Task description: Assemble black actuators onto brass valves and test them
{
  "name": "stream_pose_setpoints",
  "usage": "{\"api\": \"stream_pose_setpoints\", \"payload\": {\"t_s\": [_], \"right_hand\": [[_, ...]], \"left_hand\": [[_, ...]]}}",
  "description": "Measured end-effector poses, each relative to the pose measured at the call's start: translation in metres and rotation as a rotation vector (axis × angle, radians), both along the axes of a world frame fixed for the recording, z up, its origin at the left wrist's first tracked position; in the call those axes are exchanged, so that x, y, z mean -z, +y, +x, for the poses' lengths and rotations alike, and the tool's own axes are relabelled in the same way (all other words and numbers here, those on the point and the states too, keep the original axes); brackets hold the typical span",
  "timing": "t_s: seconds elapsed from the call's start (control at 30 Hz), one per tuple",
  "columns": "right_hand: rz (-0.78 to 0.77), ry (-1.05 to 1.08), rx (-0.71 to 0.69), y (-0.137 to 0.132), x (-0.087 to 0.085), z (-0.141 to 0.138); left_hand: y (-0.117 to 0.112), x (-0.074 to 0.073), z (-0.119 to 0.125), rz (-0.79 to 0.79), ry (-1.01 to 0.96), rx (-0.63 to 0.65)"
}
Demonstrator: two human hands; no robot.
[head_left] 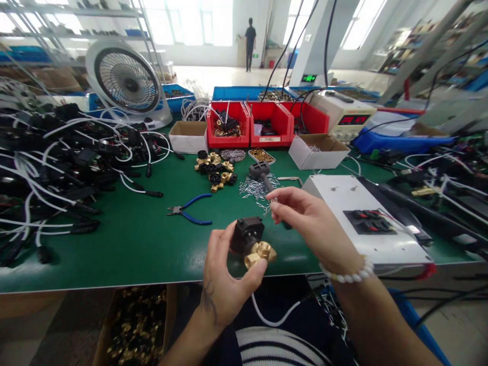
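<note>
While the left hand (229, 279) curls around a matte black, boxy housing joined to a shiny, faceted brass fitting (263, 252), holding this unit just above the table's near edge, a smooth white cable (272, 324) loops below it. The right hand (305, 211), wearing a pale beaded bracelet (348, 277), has thumb and forefinger drawn nearly together; whether they grip a thin clip I cannot tell. Just beyond those fingertips, a loose heap of bent silvery wire clips (247, 189) lies partly under a dark grey T-shaped tool (260, 171), whose lower end the fingers hide. The tabletop (133, 249) is smooth, glossy green, in a bright, windowed room where a person in dark clothes (250, 43) stands far off. Blue-handled pliers (190, 209) lie spread left of the clips. Farther out sit black-and-brass fittings (215, 170), open red plastic bins (229, 143) and a round white fan (129, 84); tangled black parts with white cables (72, 152) crowd the left, and a flat-topped white box (331, 195) stands beside the right forearm.
</note>
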State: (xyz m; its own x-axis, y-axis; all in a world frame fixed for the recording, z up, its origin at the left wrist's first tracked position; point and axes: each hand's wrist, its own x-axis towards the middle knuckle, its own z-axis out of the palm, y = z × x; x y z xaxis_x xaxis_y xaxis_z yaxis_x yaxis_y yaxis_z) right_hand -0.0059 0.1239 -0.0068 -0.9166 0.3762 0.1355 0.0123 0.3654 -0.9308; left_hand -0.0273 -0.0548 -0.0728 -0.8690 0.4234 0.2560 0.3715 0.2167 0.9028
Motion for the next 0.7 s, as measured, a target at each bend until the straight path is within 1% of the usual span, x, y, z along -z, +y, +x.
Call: {"api": "stream_pose_setpoints", "payload": {"t_s": [0.03, 0.07, 0.17, 0.23, 0.33, 0.43, 0.5, 0.6, 0.7], "right_hand": [[0.118, -0.029, 0.036, 0.003, 0.006, -0.007], [0.199, -0.05, 0.066, 0.007, 0.012, -0.015], [0.301, -0.095, 0.097, 0.017, 0.029, -0.042], [0.375, -0.141, 0.089, 0.022, 0.034, -0.056], [0.521, -0.253, 0.055, 0.024, 0.033, -0.067], [0.667, -0.42, -0.033, 0.021, 0.029, -0.069], [0.733, -0.517, -0.1, 0.017, 0.028, -0.069], [0.775, -0.594, -0.179, 0.013, 0.028, -0.069], [0.754, -0.59, -0.215, 0.011, 0.029, -0.066]], "left_hand": [[0.001, 0.002, -0.002, -0.004, -0.006, -0.015], [0.002, 0.005, -0.004, -0.001, -0.016, -0.028], [0.004, 0.012, -0.011, 0.035, -0.047, -0.048], [0.003, 0.015, -0.013, 0.045, -0.051, -0.037], [0.002, 0.016, -0.013, 0.047, -0.055, -0.018], [0.002, 0.015, -0.012, 0.049, -0.065, -0.012], [0.002, 0.015, -0.012, 0.052, -0.07, -0.009], [0.001, 0.016, -0.011, 0.062, -0.072, -0.002], [0.001, 0.017, -0.011, 0.07, -0.078, 0.009]]}}
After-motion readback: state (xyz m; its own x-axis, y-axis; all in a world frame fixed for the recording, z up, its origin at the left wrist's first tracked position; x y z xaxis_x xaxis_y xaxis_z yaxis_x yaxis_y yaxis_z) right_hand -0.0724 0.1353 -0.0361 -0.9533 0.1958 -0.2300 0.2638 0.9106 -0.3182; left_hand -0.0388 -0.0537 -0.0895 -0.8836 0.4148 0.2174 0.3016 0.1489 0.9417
